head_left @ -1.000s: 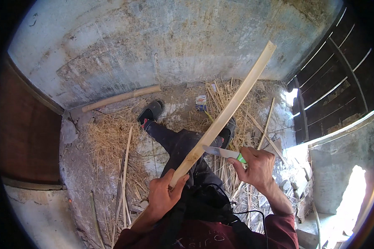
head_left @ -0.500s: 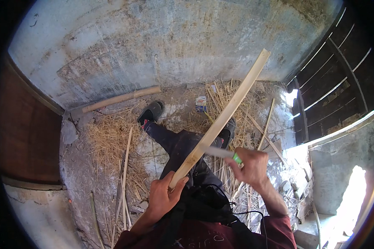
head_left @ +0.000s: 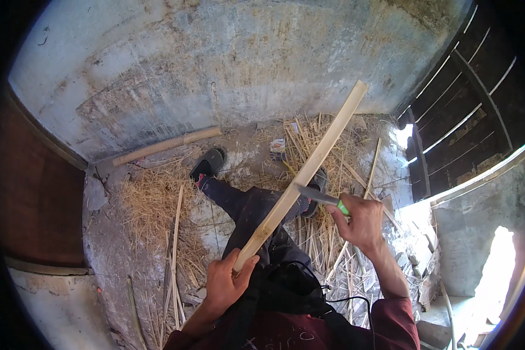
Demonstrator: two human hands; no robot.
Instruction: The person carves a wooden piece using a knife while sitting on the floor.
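A long, pale bamboo strip slants across my lap, its far end up toward the wall. My left hand is closed around its near end, thumb on top. In my right hand is a knife with a green handle, gripped in closed fingers. The blade points left, and its tip meets the right edge of the strip near the middle. Part of the handle is hidden in my fist.
Shavings lie heaped left of my legs, with more bamboo slivers on the right. A bamboo pole rests along the wall. Thin strips lie at left, and a small box sits near my feet. Dark slatted boards stand at right.
The knife and my right hand have moved slightly up and right along the strip. The strip's far end has dropped a little and shifted left. Both hands keep their hold.
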